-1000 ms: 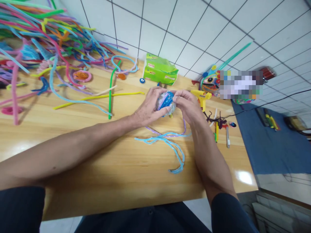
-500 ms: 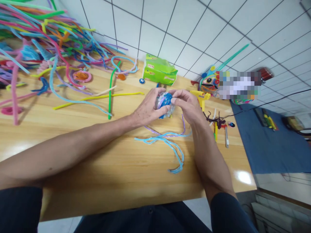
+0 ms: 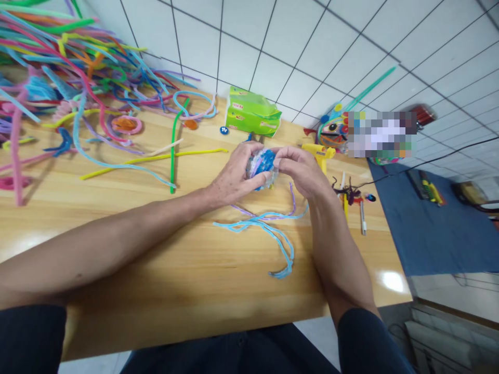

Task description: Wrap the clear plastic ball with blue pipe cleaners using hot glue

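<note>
A rounded clear plastic piece (image 3: 264,165) carries blue and lilac fuzzy strands that look like pipe cleaners. My left hand (image 3: 240,169) wraps around it from the left, thumb across the front. At its right side, the thumb and fingers of my right hand (image 3: 297,165) are pinched together on its edge; the exact spot they grip is partly hidden. On the table below my hands lie light blue pipe cleaners (image 3: 286,243) and purple ones (image 3: 292,200), curved and crossing each other.
Many coloured pipe cleaners (image 3: 88,67) are heaped at the far left. A green tissue pack (image 3: 253,114) and a blue button (image 3: 223,130) lie behind my hands. To the right are a yellow glue gun (image 3: 322,154), a utility knife (image 3: 363,217), a black cable (image 3: 423,162) and a decorated object (image 3: 331,129).
The view has shifted slightly, so the table things sit a little further left. Both hands keep nearly the same hold on the plastic piece.
</note>
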The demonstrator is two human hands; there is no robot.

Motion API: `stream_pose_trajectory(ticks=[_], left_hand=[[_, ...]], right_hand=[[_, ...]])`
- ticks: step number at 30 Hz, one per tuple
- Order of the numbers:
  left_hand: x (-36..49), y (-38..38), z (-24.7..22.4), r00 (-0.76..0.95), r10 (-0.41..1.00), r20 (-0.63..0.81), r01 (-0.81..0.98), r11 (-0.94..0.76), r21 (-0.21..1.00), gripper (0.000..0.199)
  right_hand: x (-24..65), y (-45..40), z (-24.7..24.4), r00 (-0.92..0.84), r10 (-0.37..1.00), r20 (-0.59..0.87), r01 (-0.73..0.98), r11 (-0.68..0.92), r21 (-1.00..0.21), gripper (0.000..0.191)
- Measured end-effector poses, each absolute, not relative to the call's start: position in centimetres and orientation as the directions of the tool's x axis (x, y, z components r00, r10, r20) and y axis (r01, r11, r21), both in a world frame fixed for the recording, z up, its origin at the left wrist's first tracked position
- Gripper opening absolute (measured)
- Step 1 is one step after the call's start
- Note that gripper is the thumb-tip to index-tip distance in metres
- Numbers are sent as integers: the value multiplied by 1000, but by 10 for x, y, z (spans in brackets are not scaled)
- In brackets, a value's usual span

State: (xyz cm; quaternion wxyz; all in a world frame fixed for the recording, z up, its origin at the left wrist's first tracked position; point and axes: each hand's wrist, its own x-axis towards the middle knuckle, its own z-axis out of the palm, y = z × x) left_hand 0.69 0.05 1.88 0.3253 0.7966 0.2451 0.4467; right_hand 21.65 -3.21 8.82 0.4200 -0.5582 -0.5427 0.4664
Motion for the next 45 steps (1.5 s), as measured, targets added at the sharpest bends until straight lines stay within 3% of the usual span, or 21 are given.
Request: stream_pose_trajectory(ticks=[12,23,45], left_hand=[[10,3,15,459,680,572,100,-679,727,57],[10,3,13,451,669,590,106,-697,709,57],[8,4,10,464,685,561,75,-662,746,60]], right_hand=[[210,-42,102,-43,996,73,361,84,-929,15],[216,-43,105,-40,998,41,447,55,-893,8],[211,-40,95,-68,995,76,329,95,-940,23]])
